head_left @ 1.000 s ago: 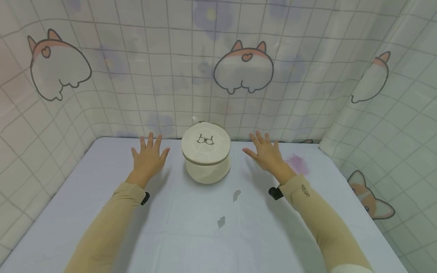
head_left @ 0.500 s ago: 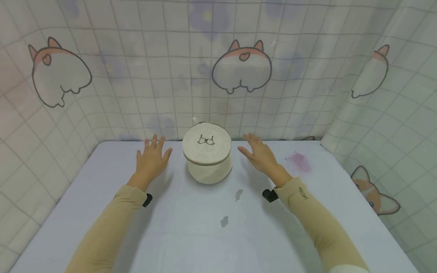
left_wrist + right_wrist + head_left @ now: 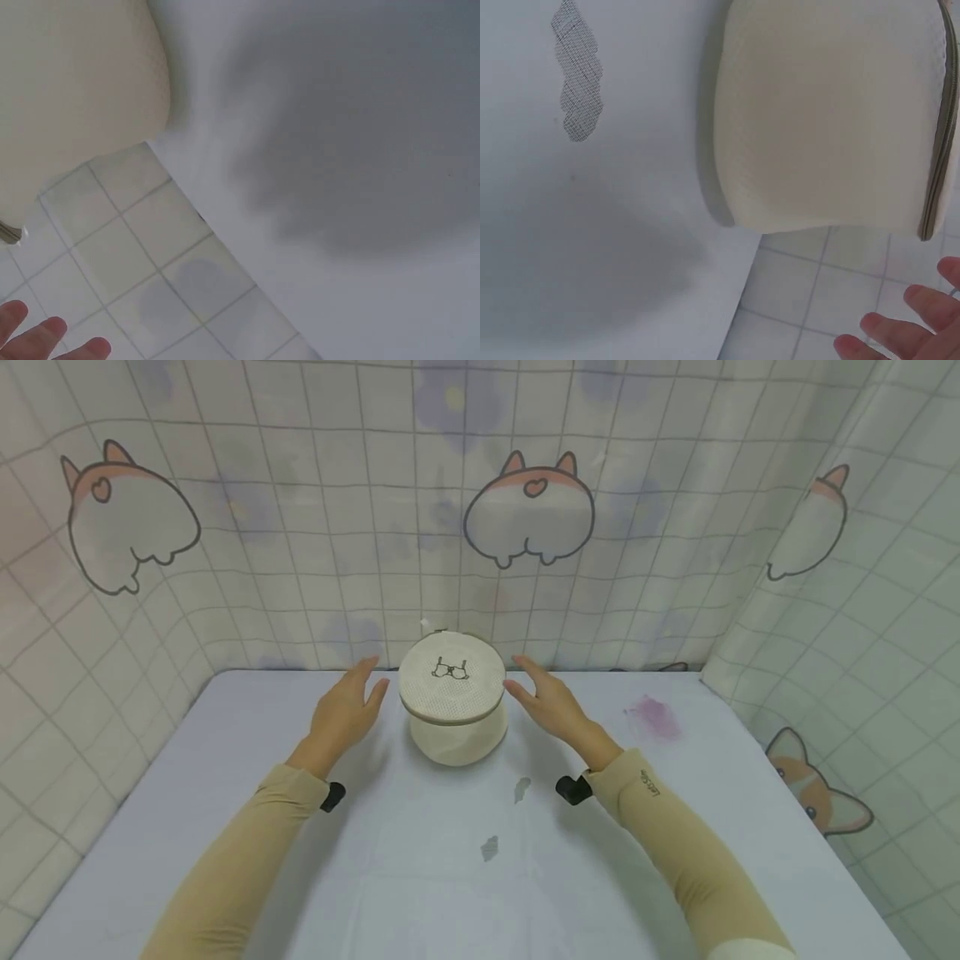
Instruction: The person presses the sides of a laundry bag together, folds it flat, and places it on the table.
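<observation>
A cream round mesh laundry bag (image 3: 457, 742) with a zipped lid and a bra drawing on top stands upright at the table's far edge. To its left is my left hand (image 3: 339, 717), raised, fingers extended and a small gap from the bag. My right hand (image 3: 553, 706) is on the other side, its thumb tip beside the lid's edge; whether it touches, I cannot tell. The left wrist view has the bag's side (image 3: 75, 75) and the left fingertips (image 3: 49, 334) apart from it. In the right wrist view, the right fingers (image 3: 900, 334) lie beyond the zip, holding nothing.
The bag stands on a white-covered table (image 3: 420, 893) with grey printed patches (image 3: 490, 848) and a pink patch (image 3: 654, 718). A gridded curtain (image 3: 330, 527) with corgi prints hangs behind and along both sides.
Both hands have moved inward towards the bag, left hand to the right and right hand to the left. Their spread fingers have drawn together. The bag stands where it was.
</observation>
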Tool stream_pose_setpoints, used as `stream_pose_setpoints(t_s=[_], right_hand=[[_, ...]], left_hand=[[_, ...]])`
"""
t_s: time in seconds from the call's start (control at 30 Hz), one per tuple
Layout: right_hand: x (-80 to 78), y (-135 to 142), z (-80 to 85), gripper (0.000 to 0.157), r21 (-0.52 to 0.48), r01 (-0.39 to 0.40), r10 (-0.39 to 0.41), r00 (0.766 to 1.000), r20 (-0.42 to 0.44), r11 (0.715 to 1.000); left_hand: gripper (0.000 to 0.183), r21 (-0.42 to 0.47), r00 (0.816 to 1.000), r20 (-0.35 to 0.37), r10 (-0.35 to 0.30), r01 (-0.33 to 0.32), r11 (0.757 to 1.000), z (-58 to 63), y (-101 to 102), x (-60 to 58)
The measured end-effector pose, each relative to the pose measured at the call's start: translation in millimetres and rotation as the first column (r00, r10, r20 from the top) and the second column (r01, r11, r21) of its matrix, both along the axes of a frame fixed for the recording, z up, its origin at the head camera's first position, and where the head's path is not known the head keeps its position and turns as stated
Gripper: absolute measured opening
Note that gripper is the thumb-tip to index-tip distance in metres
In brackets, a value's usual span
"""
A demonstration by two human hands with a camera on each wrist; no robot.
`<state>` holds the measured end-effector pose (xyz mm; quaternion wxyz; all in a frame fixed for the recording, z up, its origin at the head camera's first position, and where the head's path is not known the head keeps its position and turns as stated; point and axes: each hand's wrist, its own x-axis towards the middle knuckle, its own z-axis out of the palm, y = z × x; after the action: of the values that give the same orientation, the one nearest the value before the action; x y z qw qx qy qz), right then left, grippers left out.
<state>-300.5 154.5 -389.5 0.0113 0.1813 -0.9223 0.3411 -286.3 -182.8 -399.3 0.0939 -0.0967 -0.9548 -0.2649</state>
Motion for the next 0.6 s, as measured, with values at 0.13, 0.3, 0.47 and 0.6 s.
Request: stream_pose_setpoints(t_s=[0.13,0.3,0.47,0.6], right_hand=[[-1.4,-3,3.3,0.063,-0.078,0.008,-0.005,0.999,0.048,0.997],[-1.1,-7,5.4,0.061,-0.214,0.02,0.006,0.993,0.122,0.977],[-4.5,-9,4.7,0.058,-0.309,0.041,0.022,0.98,0.198,0.95],[-6.9,-11,8.8,0.057,-0.365,0.056,0.044,0.965,0.259,0.929]], left_hand=[[0.059,0.051,1.0,0.002,0.003,-0.003,0.999,3.8,3,1.1],[0.058,0.172,1.0,0.011,0.005,-0.007,0.985,5.4,8,1.7],[0.056,0.297,0.999,0.049,0.001,-0.016,0.955,4.6,12,3.0],[0.055,0.369,0.997,0.081,0.004,-0.034,0.929,5.5,12,2.2]])
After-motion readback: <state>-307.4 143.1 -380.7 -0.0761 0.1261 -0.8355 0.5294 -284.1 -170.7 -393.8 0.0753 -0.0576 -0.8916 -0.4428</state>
